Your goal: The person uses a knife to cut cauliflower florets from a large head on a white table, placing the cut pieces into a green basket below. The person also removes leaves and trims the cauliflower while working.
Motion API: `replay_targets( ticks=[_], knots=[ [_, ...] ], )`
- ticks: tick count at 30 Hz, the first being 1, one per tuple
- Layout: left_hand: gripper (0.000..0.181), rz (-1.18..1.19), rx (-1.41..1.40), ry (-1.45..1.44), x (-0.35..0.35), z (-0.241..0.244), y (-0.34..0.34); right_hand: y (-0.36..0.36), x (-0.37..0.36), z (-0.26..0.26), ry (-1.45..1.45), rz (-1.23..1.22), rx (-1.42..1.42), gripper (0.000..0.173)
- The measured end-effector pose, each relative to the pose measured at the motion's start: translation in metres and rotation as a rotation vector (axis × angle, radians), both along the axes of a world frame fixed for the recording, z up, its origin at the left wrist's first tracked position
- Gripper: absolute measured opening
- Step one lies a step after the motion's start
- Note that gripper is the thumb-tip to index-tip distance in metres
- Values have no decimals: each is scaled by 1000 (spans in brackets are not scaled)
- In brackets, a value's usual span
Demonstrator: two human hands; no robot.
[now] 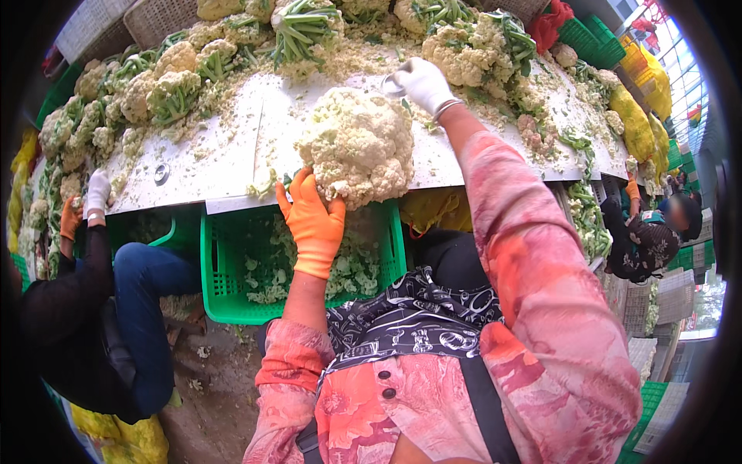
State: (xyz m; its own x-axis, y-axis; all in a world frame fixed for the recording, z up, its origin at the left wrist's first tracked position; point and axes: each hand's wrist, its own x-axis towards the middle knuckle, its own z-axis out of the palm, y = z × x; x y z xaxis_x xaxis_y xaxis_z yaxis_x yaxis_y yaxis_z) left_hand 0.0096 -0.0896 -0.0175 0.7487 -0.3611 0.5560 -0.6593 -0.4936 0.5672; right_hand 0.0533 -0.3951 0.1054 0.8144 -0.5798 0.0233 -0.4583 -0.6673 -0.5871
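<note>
A large cauliflower head (362,142) rests at the front edge of the white table, overhanging it slightly. My left hand (313,223), in an orange glove, holds it at its lower left side with fingers spread. Beyond its upper right, my right hand (422,84) wears a white glove and is closed around a small ring-shaped metal tool (393,87); most of the tool is hidden by the fingers. Below the table edge stands a green plastic crate (223,310) with loose cauliflower florets (353,281) inside.
Cauliflower heads with leaf stalks (304,29) are heaped along the table's far side. A round metal ring (162,173) lies left on the white tabletop (220,151), among crumbs. A co-worker (87,284) sits at left; another person (643,238) is at far right, near yellow mesh sacks (632,124).
</note>
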Motion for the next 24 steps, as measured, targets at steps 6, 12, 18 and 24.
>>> replay_targets(
  ticks=[6, 12, 18, 24],
  knots=[
    [47, 92, -70, 74, 30, -12, 3, 23, -42, -23, -387, 43, 443, 33],
    [39, 127, -347, 537, 58, -13, 20, 38, -66, -66, -311, -18, 844, 28],
    [44, 217, -313, 691, 66, -27, 31, 64, -33, -58, -361, 47, 941, 28],
    [52, 414, -347, 729, 74, -41, 34, 76, -37, -70, -415, 70, 904, 25]
  ],
)
